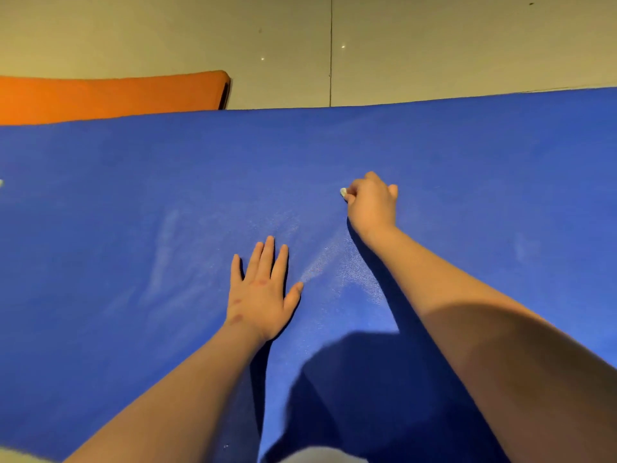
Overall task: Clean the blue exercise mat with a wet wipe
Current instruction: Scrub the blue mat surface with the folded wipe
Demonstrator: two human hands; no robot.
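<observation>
Head view shows right hand [372, 203] pinching a tiny wadded wet wipe [343, 192], left hand [262, 295] flat; blue mat [133, 195] patches may get skipped.

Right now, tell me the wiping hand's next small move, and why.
Probably draw the right hand, bunched round the wet wipe, leftward across the blue mat: pale streaks show there, and the left hand lies flat, steadying it.
</observation>
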